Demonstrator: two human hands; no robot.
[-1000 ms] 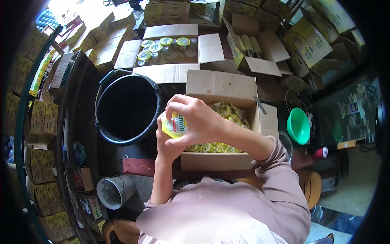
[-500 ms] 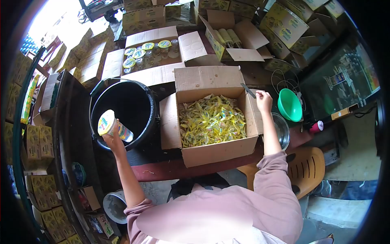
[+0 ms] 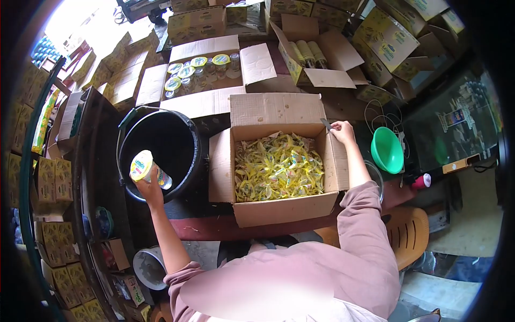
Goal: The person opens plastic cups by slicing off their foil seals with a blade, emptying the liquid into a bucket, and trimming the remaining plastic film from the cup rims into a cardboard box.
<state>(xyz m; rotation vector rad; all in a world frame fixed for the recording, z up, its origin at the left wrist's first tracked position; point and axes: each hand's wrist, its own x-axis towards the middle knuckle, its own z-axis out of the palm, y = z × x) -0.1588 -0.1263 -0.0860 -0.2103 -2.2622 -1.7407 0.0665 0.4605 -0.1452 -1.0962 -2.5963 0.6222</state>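
Observation:
My left hand [image 3: 150,185] is closed around a clear plastic jar [image 3: 142,166] with a yellow and white lid lettered "Lemon". It holds the jar tilted over the near left rim of a black bucket [image 3: 197,155]. My right hand [image 3: 343,131] pinches a small dark flat strip [image 3: 326,124], possibly a blade, at the far right corner of an open carton [image 3: 284,214]. Yellow wrapped sweets [image 3: 279,166] fill much of that carton. Its right flap lies beside my right hand.
Behind stands an open carton [image 3: 206,99] of jars, some with yellow lids. Another open box [image 3: 327,78] holds long yellow rolls. At right are a green bowl [image 3: 387,150], a pink-and-white spool [image 3: 422,181] and an orange chair [image 3: 407,236]. Stacked boxes [image 3: 198,24] line the back.
The whole view has shifted slightly. My right hand has moved a little left, closer to the carton's far right corner, with the dark strip. My left hand still holds the jar by the bucket.

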